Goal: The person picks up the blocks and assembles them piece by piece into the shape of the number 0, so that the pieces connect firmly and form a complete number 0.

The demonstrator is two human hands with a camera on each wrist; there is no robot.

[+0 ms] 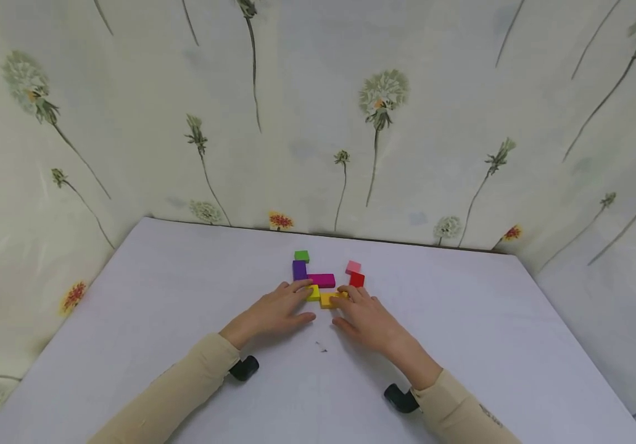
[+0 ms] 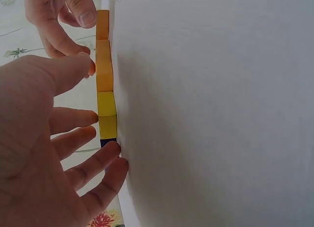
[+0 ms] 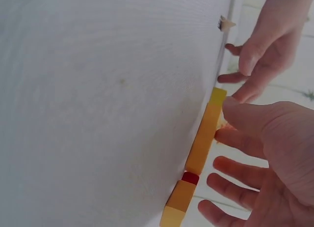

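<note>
Small colored blocks lie grouped on the white table. My left hand (image 1: 279, 310) has its fingers extended over the left side of the group, the fingertips at the yellow block (image 1: 314, 294) and near the purple block (image 1: 299, 269). Opposite it, my right hand (image 1: 372, 320) reaches over the orange block (image 1: 326, 301) with loosely bent fingers. A magenta block (image 1: 324, 281) lies just behind the yellow one. Beyond the right fingertips are a red block (image 1: 357, 279) and a pink block (image 1: 353, 267). Farthest back is a green block (image 1: 301, 255). Neither hand grips a block.
The white tabletop (image 1: 184, 277) ends at a curtain (image 1: 306, 111) printed with dandelions, which also hangs along both sides. A small dark mark (image 1: 322, 349) is on the table between the forearms. Black wrist-worn pieces (image 1: 245, 368) stick out by the sleeves.
</note>
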